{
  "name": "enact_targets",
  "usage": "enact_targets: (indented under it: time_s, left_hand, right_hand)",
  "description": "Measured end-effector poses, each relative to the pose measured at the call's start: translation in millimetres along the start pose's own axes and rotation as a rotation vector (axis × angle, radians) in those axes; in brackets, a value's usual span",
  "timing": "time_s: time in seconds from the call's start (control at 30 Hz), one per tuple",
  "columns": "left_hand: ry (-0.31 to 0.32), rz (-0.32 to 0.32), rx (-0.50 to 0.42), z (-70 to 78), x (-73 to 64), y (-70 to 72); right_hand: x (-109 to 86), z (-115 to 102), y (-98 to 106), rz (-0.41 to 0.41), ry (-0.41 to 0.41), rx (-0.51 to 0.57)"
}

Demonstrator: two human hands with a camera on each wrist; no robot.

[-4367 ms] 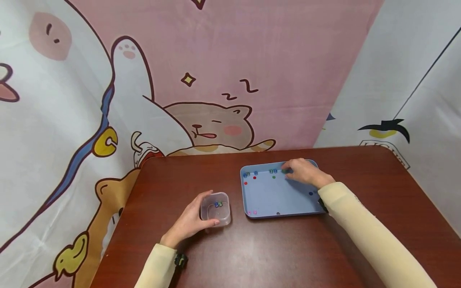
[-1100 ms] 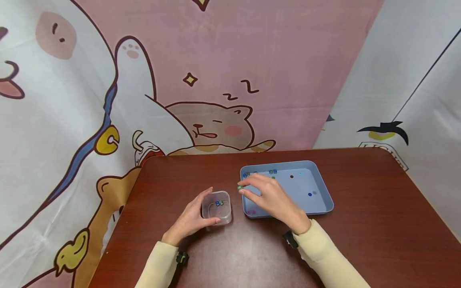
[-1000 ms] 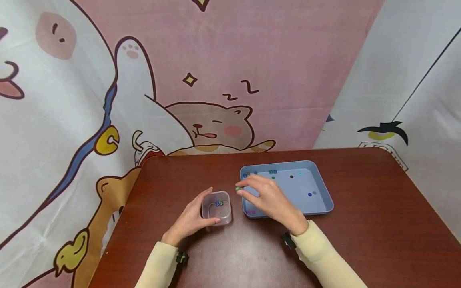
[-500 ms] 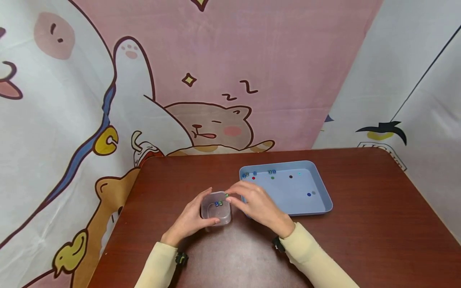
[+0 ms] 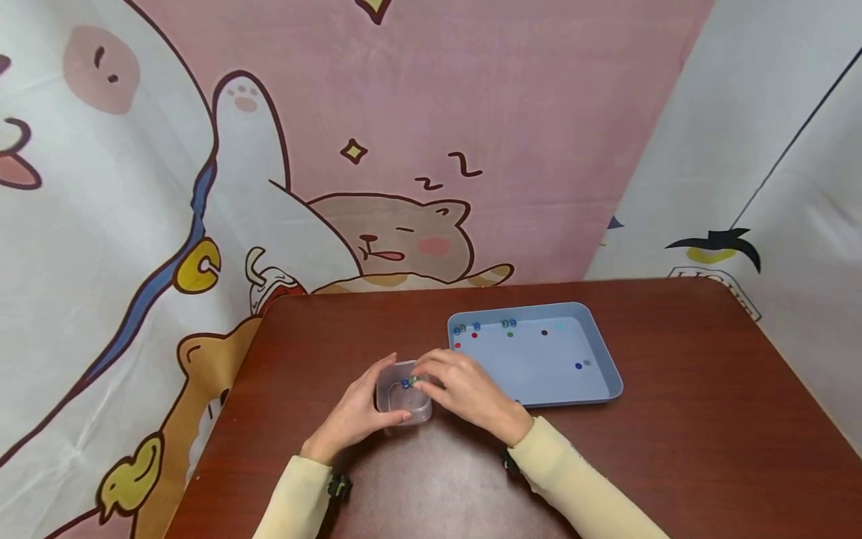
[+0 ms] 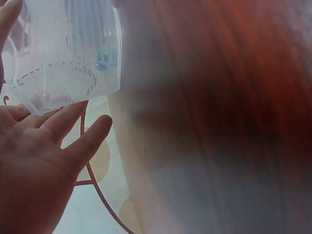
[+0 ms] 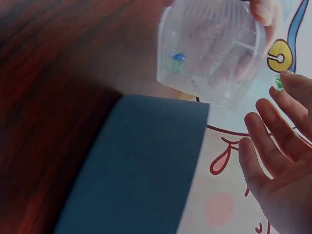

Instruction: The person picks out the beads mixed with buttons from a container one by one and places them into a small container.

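My left hand [image 5: 357,408] grips a small clear plastic container [image 5: 397,404] on the table, thumb at its near side and fingers at the far side. A blue marble [image 7: 179,57] and a green one lie inside against its wall. Between the thumb and index finger of my right hand [image 5: 468,389] a green marble [image 7: 279,84] is pinched, close over the container's right rim. The other right fingers are spread in the right wrist view. To the right, a light blue tray [image 5: 539,374] holds several blue and green marbles [image 5: 512,323] along its far edge.
Small coloured dots lie on the tray floor, among them a red dot [image 5: 474,335], a dark dot [image 5: 544,332] and a blue dot [image 5: 578,366]. The brown table [image 5: 700,419] ends at a printed cloth [image 5: 539,150] behind it.
My right hand went from the tray's far edge leftward with a green marble, reaching the container's rim. In the last half second it moved further over the container. The left hand stayed in place.
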State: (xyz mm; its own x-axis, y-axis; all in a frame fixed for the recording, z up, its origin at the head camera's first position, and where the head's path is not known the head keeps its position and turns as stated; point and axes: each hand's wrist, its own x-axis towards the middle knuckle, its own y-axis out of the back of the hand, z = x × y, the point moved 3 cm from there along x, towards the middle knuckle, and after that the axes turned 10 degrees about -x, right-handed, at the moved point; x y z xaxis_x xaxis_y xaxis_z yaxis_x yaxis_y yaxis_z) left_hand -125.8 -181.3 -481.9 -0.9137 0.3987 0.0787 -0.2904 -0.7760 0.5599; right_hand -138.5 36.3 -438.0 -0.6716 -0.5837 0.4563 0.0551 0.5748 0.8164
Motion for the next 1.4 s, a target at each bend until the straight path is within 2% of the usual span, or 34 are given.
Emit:
enact_targets:
  time_s: [0.33, 0.73, 0.93, 1.17, 1.4]
  left_hand:
    - [0.027, -0.007, -0.015, 1.7, -4.0, -2.8]
    - [0.002, 0.016, -0.007, 1.8, -4.2, -1.7]
    - [0.018, 0.005, -0.006, 0.8, -3.5, -2.2]
    - [0.008, 0.025, -0.01, 3.6, -3.6, -0.9]
    - [0.021, 0.019, -0.011, 4.1, -1.2, -1.3]
  right_hand:
    - [-7.5, 0, -14, -0.003, 0.059, -0.088]
    - [-12.1, 1, -11, -0.039, 0.02, -0.051]
    - [-19.2, 3, 5, 0.005, -0.006, -0.015]
    - [-25.4, 6, 30, 0.034, -0.055, 0.007]
    - [-32.7, 14, 58, 0.093, -0.098, -0.03]
